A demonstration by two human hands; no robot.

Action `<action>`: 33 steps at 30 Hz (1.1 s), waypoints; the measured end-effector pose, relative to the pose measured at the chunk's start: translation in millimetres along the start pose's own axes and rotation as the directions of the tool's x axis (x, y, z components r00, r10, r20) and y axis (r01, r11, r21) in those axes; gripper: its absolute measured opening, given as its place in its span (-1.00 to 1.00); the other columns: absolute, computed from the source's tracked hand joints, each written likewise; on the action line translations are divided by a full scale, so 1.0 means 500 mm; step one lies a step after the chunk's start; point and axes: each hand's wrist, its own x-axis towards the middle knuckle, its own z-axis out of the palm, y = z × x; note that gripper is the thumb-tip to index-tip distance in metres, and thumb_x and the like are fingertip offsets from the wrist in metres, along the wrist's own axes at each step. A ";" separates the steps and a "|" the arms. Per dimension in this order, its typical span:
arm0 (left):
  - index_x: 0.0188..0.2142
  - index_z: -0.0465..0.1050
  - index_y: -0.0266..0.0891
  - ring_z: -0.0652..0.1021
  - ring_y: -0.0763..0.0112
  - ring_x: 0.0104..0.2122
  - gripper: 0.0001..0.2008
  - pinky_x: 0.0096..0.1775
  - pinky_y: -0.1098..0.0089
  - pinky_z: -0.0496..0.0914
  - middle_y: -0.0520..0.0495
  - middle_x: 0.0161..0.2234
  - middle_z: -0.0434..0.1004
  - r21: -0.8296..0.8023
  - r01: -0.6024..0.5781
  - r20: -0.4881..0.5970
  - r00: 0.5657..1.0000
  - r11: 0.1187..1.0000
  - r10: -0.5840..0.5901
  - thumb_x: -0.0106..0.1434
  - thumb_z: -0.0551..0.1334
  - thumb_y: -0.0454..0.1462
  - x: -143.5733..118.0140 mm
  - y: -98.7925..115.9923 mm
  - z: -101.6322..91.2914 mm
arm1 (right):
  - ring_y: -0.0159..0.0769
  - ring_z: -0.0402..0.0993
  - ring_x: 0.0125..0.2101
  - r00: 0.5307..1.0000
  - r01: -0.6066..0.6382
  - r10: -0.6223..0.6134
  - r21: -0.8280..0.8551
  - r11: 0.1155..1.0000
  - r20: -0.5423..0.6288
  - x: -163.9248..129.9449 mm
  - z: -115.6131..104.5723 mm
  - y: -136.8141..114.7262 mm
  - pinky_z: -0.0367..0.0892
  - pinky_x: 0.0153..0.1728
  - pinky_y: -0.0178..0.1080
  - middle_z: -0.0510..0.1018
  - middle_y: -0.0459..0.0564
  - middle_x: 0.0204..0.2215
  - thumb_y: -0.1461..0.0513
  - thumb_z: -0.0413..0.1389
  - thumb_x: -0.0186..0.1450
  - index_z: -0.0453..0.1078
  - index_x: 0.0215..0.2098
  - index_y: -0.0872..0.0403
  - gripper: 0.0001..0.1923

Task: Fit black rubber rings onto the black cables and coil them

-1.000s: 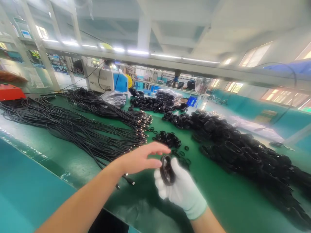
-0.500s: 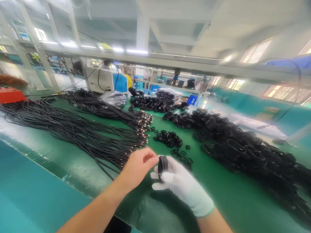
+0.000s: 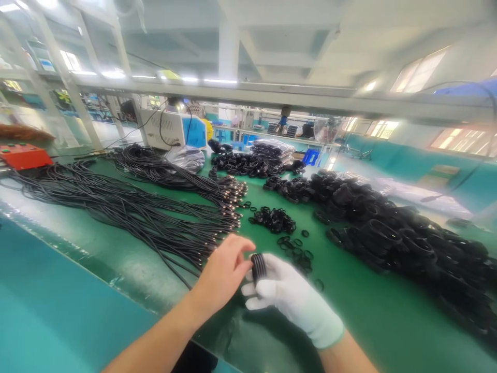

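Note:
My right hand (image 3: 285, 290), in a white glove, is closed around a ribbed black coil (image 3: 258, 267), which looks like several black rings or loops side by side. The gloved thumb lies across its lower part. Bare and close to the coil's left edge is my left hand (image 3: 225, 267). Its thumb and forefinger are bent with a gap between them, and the thumb tip is at or very near the coil. Beyond both hands lie a heap of small black rings (image 3: 274, 220) and some looser black rings (image 3: 297, 254) on the green tabletop (image 3: 349, 295).
Long black cables (image 3: 128, 207) with metal tips spread across the left side. A large heap of black coiled pieces (image 3: 388, 238) runs along the right. Farther back stand a white-and-blue machine (image 3: 174, 129), a red box (image 3: 25, 155) and clear plastic bags (image 3: 186, 158). A shelf beam (image 3: 240, 93) crosses above.
My left forefinger has lifted away from the coil, opening a gap to the thumb. The right hand keeps hold of the coil. The view has shifted slightly.

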 end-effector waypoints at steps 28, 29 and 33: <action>-0.34 0.42 -0.15 0.45 0.47 -0.36 -0.87 -0.30 0.45 0.35 0.06 -0.32 0.44 0.252 -0.144 -0.065 0.984 0.957 0.165 0.18 0.15 -0.39 -0.003 0.019 -0.018 | -0.15 0.45 -0.19 0.989 0.020 -0.022 -0.018 1.000 -0.145 0.006 0.009 0.000 0.42 -0.17 -0.03 0.39 0.08 -0.12 0.29 0.25 0.09 0.25 0.02 0.13 -0.47; -0.36 0.42 -0.16 0.44 0.45 -0.35 -0.88 -0.29 0.44 0.34 0.05 -0.34 0.44 0.305 -0.175 -0.060 0.977 0.936 0.202 0.17 0.15 -0.39 -0.009 0.023 -0.015 | -0.13 0.44 -0.18 0.985 0.016 -0.024 -0.047 0.999 -0.169 0.006 0.011 -0.003 0.43 -0.19 -0.03 0.40 0.09 -0.13 0.29 0.25 0.08 0.25 0.01 0.13 -0.47; -0.40 0.41 -0.18 0.43 0.40 -0.35 -0.88 -0.28 0.40 0.32 0.02 -0.37 0.45 0.483 -0.268 -0.032 0.946 0.833 0.323 0.16 0.14 -0.40 -0.020 0.028 0.001 | -0.08 0.41 -0.14 0.968 0.030 -0.080 -0.208 0.978 -0.239 0.006 0.020 -0.012 0.42 -0.19 -0.05 0.47 0.04 -0.18 0.37 0.23 0.03 0.29 -0.05 0.12 -0.49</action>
